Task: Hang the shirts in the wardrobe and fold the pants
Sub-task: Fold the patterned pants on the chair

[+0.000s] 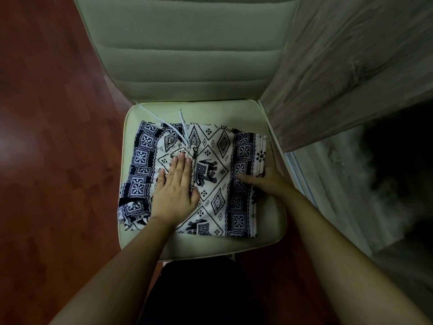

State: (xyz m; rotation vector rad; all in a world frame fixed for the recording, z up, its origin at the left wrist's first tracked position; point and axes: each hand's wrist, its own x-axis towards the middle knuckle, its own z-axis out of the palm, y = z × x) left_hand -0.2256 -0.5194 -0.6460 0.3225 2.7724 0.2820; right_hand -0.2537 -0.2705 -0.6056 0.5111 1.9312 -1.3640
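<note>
White pants with a dark blue elephant and diamond print lie folded into a rough square on the pale chair seat. A white drawstring trails from their far edge. My left hand lies flat on the left half of the fabric, fingers straight and together. My right hand is at the pants' right edge; its thumb lies on top of the cloth and its fingers go down over the edge, out of sight.
The chair's padded cream backrest rises behind the seat. A grey wood-grain wardrobe door stands open close on the right, with a dark interior beyond it. Red-brown wooden floor spreads to the left.
</note>
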